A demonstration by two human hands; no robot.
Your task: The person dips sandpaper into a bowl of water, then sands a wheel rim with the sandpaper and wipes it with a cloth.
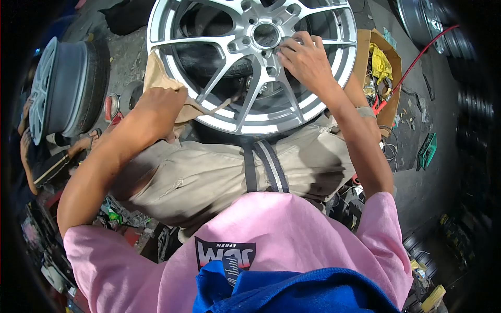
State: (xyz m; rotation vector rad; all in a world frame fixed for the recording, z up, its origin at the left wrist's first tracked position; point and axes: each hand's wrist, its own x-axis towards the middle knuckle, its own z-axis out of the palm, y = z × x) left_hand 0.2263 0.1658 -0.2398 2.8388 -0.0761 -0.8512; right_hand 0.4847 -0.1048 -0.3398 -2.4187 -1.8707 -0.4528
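A silver multi-spoke alloy wheel [254,86] lies in front of my knees, its face toward me. My left hand [159,109] is closed on a tan cloth [156,73] at the wheel's left edge; part of the cloth reaches over the lower-left rim. My right hand [307,60] rests on the wheel just right of its centre hole, fingers bent over a spoke near the bolt holes. The fingertips are partly hidden, so a small thing under them cannot be ruled out. A dark tyre [209,68] shows between the spokes.
To the right stands a cardboard box [394,62] with tools and yellow plastic. A red hose [425,51] runs above it, and a green object [427,151] lies on the floor. Another wheel with tyre [70,88] stands at left, beside another person's hands [26,141].
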